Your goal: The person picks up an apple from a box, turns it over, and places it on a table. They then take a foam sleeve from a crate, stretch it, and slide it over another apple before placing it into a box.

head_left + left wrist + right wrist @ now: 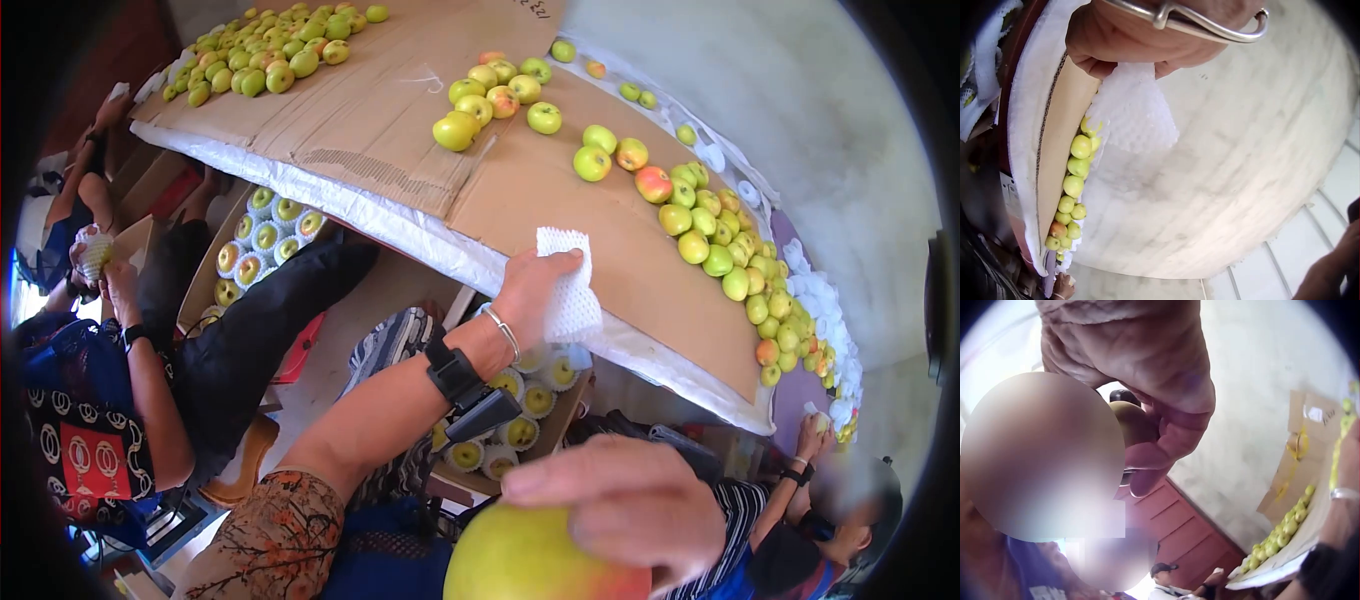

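Observation:
In the head view my left hand (530,298) pinches a white foam net sleeve (572,300) over the front edge of the cardboard-covered table. The left wrist view shows the same foam sleeve (1135,112) hanging flattened from the fingers of that hand (1147,37). Close below the head camera, my right hand (650,510) grips a yellow-green apple (515,560) with a reddish patch. From the right wrist, the fingers of the right hand (1166,394) curl round this apple (1135,424), which is partly hidden by them.
Loose apples (700,220) line the table's right side, and a larger pile (270,50) lies at the far left. White foam sleeves (825,300) are heaped along the back edge. Boxes of sleeved apples (265,235) stand below the table. Other people (100,400) work on both sides.

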Motion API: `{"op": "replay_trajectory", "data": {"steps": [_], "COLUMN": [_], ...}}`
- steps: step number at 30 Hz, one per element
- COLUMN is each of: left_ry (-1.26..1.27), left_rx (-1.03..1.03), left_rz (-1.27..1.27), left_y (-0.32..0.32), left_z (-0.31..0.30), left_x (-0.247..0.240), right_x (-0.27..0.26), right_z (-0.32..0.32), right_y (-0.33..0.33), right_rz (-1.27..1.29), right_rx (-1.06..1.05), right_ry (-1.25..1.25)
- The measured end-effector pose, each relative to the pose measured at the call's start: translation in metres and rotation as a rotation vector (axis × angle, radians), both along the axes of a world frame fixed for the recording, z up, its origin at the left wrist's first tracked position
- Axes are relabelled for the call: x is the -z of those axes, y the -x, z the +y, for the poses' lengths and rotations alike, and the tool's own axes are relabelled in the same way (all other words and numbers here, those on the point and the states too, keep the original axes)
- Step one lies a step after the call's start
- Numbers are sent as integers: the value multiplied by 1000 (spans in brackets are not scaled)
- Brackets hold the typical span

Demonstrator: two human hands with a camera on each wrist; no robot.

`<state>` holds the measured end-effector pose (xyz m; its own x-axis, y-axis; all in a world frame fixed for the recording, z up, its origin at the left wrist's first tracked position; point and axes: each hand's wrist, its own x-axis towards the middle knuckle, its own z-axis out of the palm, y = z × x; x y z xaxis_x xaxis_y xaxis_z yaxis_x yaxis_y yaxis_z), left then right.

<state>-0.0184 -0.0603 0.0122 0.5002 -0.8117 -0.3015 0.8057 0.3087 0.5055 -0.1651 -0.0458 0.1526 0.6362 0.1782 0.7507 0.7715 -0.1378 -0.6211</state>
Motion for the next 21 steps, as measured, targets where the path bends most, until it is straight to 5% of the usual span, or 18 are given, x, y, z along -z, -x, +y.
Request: {"op": "replay_trajectory", "data": {"steps": [4, 5, 8, 11, 17, 18, 21], "left_ry": [-31, -42, -54, -57, -53, -59, -93], "left_rx": [-16, -7, 6, -3, -37, -44, 9], "left_rz": [-5, -4, -5, -12, -11, -15, 16], "left_y": [1, 0, 0, 0, 3, 3, -2], "left_z": [3, 2, 2, 1, -2, -2, -5], "left_x": [-6, -7, -6, -6, -3, -2, 5], "right_x": [-14, -18, -14, -12, 2, 10, 32], "right_z": [27, 17, 32, 31, 19, 12, 1], "right_y": [7, 5, -9, -19, 5, 12, 34], "right_rz": [133, 258, -64, -376, -75, 20, 396], "right_rx": [-83, -251, -155, 113, -8, 78, 835], "right_ry": [-279, -334, -391, -187, -451, -498, -644]}}
